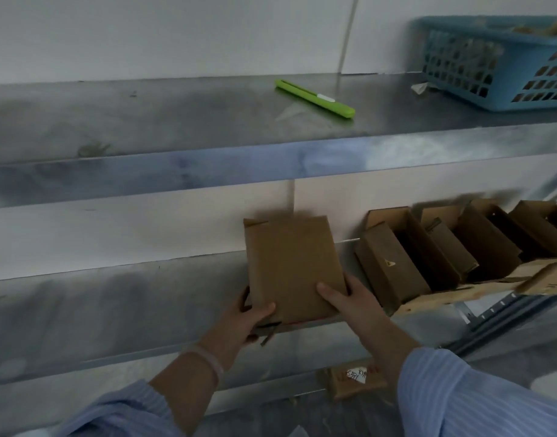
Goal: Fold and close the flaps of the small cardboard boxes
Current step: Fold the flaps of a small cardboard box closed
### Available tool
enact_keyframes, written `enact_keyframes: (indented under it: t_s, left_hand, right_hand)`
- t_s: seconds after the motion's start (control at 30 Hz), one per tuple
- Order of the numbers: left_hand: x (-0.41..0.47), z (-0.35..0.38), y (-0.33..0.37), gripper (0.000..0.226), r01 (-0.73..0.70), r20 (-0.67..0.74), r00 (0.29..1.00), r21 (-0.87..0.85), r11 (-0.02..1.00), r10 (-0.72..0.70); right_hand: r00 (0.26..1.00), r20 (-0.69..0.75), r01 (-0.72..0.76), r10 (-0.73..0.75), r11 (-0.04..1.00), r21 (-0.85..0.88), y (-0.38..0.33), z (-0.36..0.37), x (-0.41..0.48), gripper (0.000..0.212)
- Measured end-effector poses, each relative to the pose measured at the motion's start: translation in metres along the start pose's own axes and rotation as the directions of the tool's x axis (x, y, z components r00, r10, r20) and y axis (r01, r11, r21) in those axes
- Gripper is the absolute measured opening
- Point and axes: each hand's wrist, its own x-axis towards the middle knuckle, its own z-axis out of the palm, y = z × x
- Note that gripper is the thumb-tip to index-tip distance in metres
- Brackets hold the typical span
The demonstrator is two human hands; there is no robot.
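A small brown cardboard box (291,263) lies with its broad face up on the lower metal shelf (119,298), near the wall. My left hand (245,320) grips its near left corner, thumb on top. My right hand (349,302) holds the near right corner, thumb on the face and fingers down the side. A small flap sticks up at the box's far left corner. To the right, several open cardboard boxes (444,247) stand tilted in a row, flaps up.
A green utility knife (315,97) lies on the upper metal shelf (176,121). A blue plastic basket (498,61) stands at that shelf's right end. A torn cardboard sheet (491,291) lies under the open boxes. Another labelled box (353,378) sits below.
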Motion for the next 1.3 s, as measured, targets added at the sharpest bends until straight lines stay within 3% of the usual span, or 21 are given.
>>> enact_keyframes:
  t_s: [0.03, 0.1, 0.17, 0.2, 0.27, 0.37, 0.47, 0.53, 0.77, 0.93, 1.1, 1.3]
  left_hand:
    - [0.0, -0.006, 0.004, 0.12, -0.014, -0.041, 0.999, -0.027, 1.0, 0.013]
    - [-0.002, -0.016, 0.017, 0.116, -0.134, -0.224, 0.966, -0.011, 0.991, 0.129]
    - [-0.004, -0.029, 0.031, 0.104, -0.251, -0.413, 0.861, 0.16, 0.955, 0.295]
    - [-0.004, -0.035, 0.037, 0.101, -0.289, -0.433, 0.819, 0.255, 0.923, 0.376]
    - [-0.006, -0.043, 0.047, 0.093, -0.381, -0.33, 0.795, 0.381, 0.843, 0.509]
    - [-0.007, -0.05, 0.053, 0.069, -0.431, -0.167, 0.816, 0.463, 0.775, 0.554]
    - [0.0, -0.062, 0.044, 0.035, -0.341, -0.232, 0.806, 0.57, 0.747, 0.545]
    - [0.001, -0.068, 0.035, 0.011, -0.27, -0.264, 0.836, 0.566, 0.779, 0.482]
    - [-0.005, -0.07, 0.036, 0.013, -0.317, -0.246, 0.821, 0.553, 0.771, 0.514]
    - [-0.006, -0.068, 0.036, 0.022, -0.347, -0.295, 0.786, 0.517, 0.783, 0.543]
    - [0.001, -0.065, 0.037, 0.005, -0.306, -0.385, 0.752, 0.514, 0.801, 0.535]
    - [0.007, -0.062, 0.034, 0.005, -0.229, -0.322, 0.791, 0.633, 0.739, 0.521]
  right_hand:
    - [0.997, 0.022, 0.07, -0.069, 0.995, -0.072, -0.005, -0.002, 0.001, 0.049]
    - [0.976, 0.074, 0.218, -0.206, 0.946, -0.238, -0.016, -0.004, 0.002, 0.064]
    - [0.938, 0.13, 0.345, -0.322, 0.825, -0.447, -0.022, -0.003, 0.006, 0.078]
    - [0.916, 0.166, 0.396, -0.366, 0.755, -0.523, -0.027, 0.0, 0.009, 0.081]
    - [0.872, 0.25, 0.479, -0.42, 0.63, -0.611, -0.035, 0.006, 0.015, 0.083]
    - [0.793, 0.347, 0.583, -0.501, 0.457, -0.671, -0.046, 0.017, 0.025, 0.083]
    - [0.697, 0.474, 0.658, -0.539, 0.217, -0.721, -0.05, 0.027, 0.039, 0.082]
    - [0.679, 0.532, 0.66, -0.506, 0.103, -0.744, -0.045, 0.037, 0.047, 0.083]
    - [0.653, 0.493, 0.585, -0.575, -0.031, -0.811, -0.048, 0.075, 0.056, 0.074]
    - [0.689, 0.466, 0.55, -0.555, -0.02, -0.835, -0.045, 0.078, 0.064, 0.069]
    - [0.713, 0.449, 0.544, -0.538, 0.021, -0.839, -0.04, 0.077, 0.07, 0.072]
    - [0.735, 0.407, 0.536, -0.543, 0.097, -0.838, -0.017, 0.074, 0.07, 0.074]
